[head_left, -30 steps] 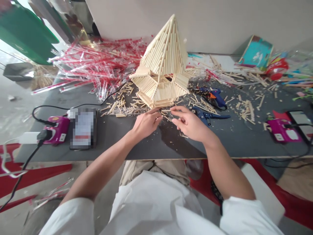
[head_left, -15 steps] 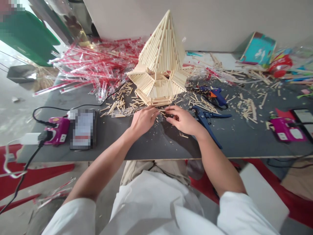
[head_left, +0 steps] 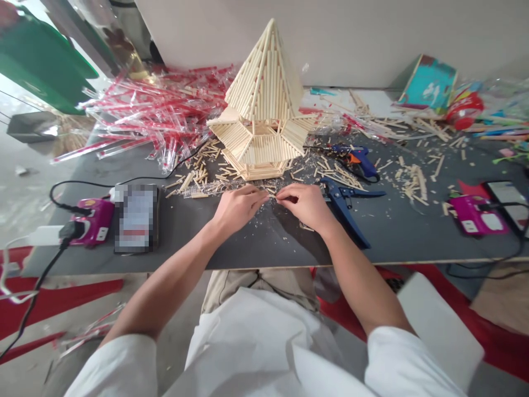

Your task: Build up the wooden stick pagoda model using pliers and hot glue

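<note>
Far left, past the dark gray table (head_left: 177, 229), a green bin (head_left: 45, 58) leans into view; a gray dustpan (head_left: 28, 128) and broom bristles (head_left: 68, 135) are on the floor below it. At the table's left end I have a magenta power adapter (head_left: 99, 220) with a black plug (head_left: 74, 229) in it, then a smartphone (head_left: 136, 218), screen pixelated. Behind these, a big pile of red-and-clear plastic wrappers (head_left: 161, 107). Next, a clear ruler (head_left: 192, 193), partly under wood offcuts.

My left hand (head_left: 237, 207) is low over the table, palm down, fingertips bunched toward the right; can't tell if they grip anything. Just behind both hands, center table, stands the wooden stick model (head_left: 264, 102), upright: pointed roof, flared panels, low base. A short wooden stick (head_left: 271, 195) shows between my two hands' fingertips, which are nearly together. My right hand (head_left: 303, 204) pinches its end, thumb against index.

Just right of that hand, a blue hand cutter (head_left: 341, 204) lies with handles spread. Behind it, cut sticks (head_left: 341, 173) and a blue hot-glue gun (head_left: 359, 160), orange trigger. Far right: turquoise carton (head_left: 430, 85), tilted; red round container (head_left: 465, 110); second magenta adapter (head_left: 477, 215); second phone (head_left: 508, 198) beside it.
</note>
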### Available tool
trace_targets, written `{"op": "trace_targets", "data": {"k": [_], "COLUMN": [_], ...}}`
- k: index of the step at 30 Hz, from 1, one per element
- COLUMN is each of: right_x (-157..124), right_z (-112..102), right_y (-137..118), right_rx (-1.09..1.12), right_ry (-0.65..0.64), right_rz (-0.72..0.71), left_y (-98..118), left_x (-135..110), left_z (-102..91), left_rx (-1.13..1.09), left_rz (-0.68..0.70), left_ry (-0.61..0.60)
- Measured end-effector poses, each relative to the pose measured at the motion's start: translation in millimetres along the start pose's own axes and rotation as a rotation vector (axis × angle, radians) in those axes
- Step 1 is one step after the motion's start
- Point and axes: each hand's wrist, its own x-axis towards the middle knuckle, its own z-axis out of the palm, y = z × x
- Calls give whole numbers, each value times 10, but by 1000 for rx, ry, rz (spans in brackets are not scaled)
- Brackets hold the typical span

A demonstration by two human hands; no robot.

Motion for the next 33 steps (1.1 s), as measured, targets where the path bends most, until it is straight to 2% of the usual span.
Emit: {"op": "trace_targets", "data": {"k": [4,11,18,24,29,33], "right_x": [2,7,16,7,-1,-4], "right_z": [13,-35,-52,-82,-101,-92], "right_y": [0,6,26,-42,-62,-68], "right_rx": [-7,71,-52,-18,108,317], "right_ry": [-30,-68,-73,56,158,95], "right_rz": [103,184,55,50,149,207], "left_y": [12,46,57,62,74,78], "left_x": [7,50,48,42,49,49], "left_z": [0,-59,-37,-35,-36,-36], "left_rx": [-18,-111,-131,-112,-138,-162], "left_rz": [-19,-79,-79,-95,-94,-96], "left_ry": [-5,42,22,17,28,31]}}
